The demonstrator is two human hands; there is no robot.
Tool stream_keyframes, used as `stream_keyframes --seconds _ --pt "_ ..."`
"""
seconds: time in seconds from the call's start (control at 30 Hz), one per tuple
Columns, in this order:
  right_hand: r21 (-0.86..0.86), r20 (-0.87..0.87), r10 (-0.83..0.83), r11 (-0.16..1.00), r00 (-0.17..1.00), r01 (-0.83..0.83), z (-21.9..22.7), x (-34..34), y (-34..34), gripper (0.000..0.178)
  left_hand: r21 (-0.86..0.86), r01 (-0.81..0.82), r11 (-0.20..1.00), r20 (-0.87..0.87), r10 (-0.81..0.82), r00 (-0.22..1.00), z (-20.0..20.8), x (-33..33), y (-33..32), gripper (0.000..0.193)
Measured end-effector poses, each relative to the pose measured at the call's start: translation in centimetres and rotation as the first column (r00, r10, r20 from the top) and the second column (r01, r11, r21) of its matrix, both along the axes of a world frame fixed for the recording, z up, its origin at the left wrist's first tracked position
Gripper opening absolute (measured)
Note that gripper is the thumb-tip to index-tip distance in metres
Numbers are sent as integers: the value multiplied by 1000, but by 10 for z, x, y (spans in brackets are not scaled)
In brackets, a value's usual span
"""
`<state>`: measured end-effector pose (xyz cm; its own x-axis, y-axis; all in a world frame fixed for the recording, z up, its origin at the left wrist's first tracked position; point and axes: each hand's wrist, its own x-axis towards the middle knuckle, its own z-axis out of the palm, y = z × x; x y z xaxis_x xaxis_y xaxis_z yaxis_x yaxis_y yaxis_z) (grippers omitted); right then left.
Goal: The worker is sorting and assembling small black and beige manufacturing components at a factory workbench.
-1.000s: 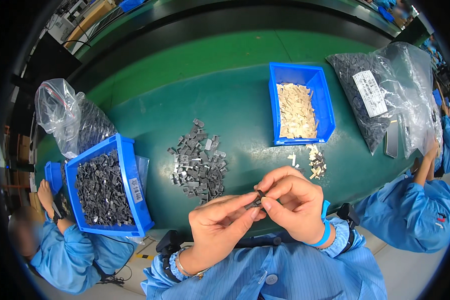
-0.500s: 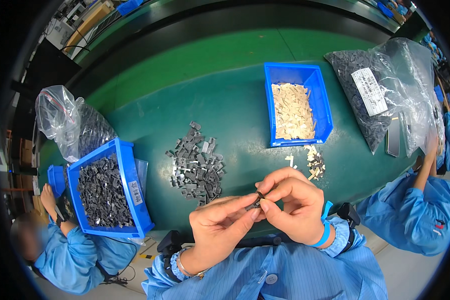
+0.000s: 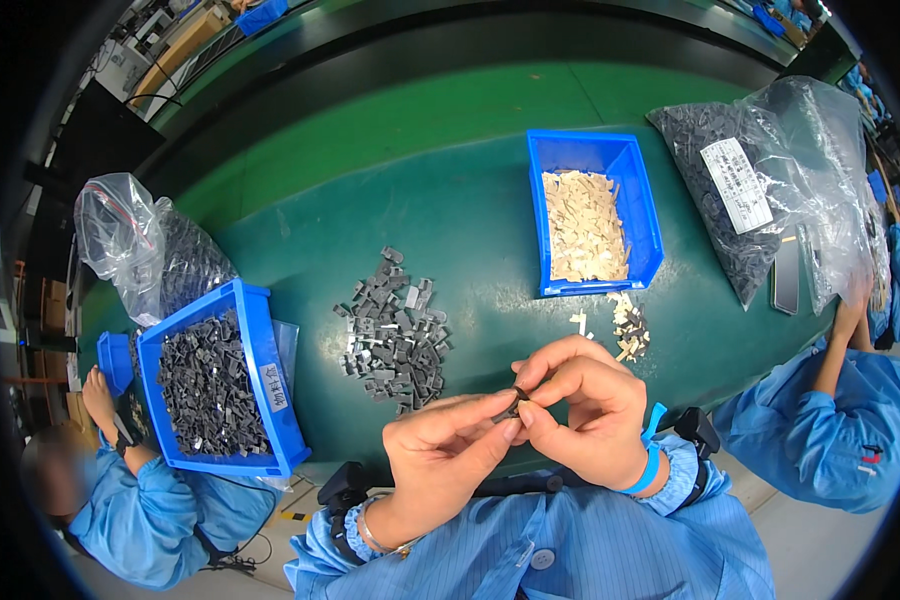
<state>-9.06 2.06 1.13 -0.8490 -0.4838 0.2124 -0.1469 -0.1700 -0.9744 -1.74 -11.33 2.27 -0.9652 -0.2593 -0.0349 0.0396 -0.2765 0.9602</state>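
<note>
The left hand (image 3: pixel 438 450) and right hand (image 3: pixel 598 408) pinch one small dark part (image 3: pixel 517 403); printed white labels (image 3: pixel 737 185) mark the far-right clear bag (image 3: pixel 818 135) and left blue plastic bin (image 3: pixel 286 427).

The held part (image 3: pixel 519 397) is dark, strips (image 3: pixel 585 228) cream, pinstriped smock (image 3: pixel 500 550) blue.
</note>
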Motion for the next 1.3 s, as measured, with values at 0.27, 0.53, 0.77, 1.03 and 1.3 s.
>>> stream_keyframes --seconds 0.27,0.53,0.77,1.03,1.3 --pt "-64 -13 -55 996 998 55 -7 -2 -7 13 -261 -4 965 -76 -16 997 -2 2 -6 26" --pt "-99 75 41 995 996 -33 -1 -3 -8 8 78 16 997 -95 -8 995 -5 0 -6 25" --pt "-71 72 38 997 997 -33 -2 -5 -1 3 331 75 941 21 -87 996 -6 0 -6 23" --pt "43 -137 -9 999 991 15 1 -6 -2 8 146 -16 989 -56 24 998 -12 -4 -4 19" --pt "107 -384 -44 990 922 91 6 -13 0 19 -114 12 993 -159 -30 987 -8 -4 -8 22"
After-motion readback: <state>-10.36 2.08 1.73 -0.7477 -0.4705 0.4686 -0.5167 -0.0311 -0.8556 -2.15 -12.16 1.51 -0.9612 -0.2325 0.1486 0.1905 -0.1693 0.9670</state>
